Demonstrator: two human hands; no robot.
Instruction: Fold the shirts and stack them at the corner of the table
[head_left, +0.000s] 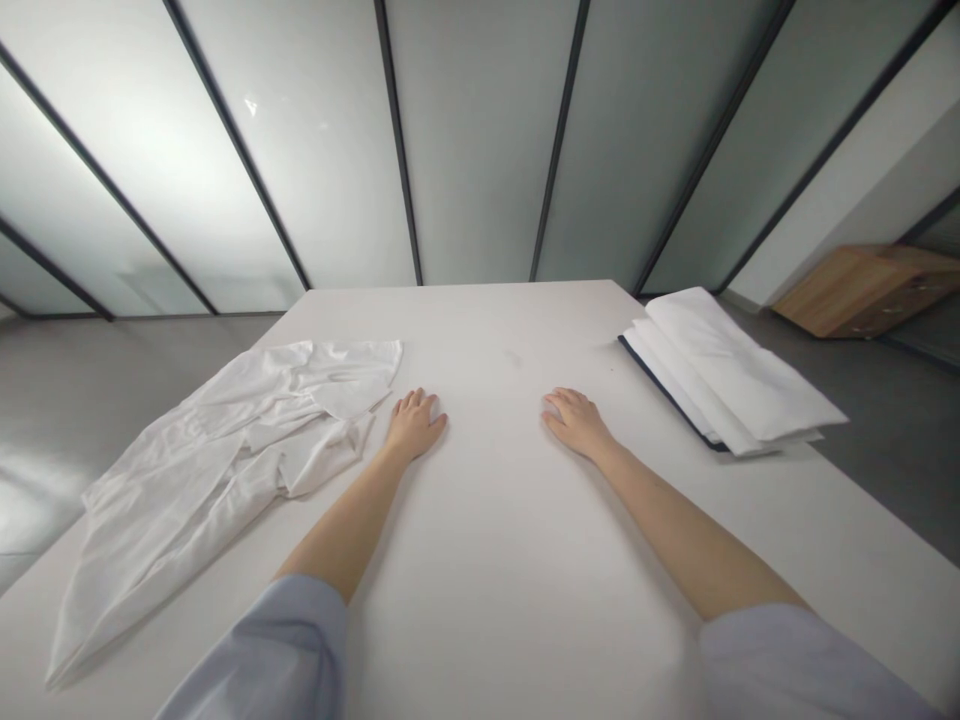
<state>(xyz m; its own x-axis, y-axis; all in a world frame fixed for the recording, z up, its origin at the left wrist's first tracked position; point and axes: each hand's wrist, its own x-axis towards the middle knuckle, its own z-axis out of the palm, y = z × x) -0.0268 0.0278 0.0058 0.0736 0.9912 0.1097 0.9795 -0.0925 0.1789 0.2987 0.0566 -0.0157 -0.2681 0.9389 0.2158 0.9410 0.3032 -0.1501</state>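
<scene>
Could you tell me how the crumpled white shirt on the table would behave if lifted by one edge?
The crumpled white cloth shirt would probably droop limply, since it lies in soft folds. It looks thin, so likely light. Pushed across the smooth white table, it would probably bunch rather than slide whole.

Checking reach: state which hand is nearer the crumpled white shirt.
Left. The left hand rests flat beside the crumpled white shirt; the right hand lies farther right on the table.

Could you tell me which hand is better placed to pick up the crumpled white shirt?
Probably the left hand: it lies flat right beside the shirt, while the right hand rests farther away.
</scene>
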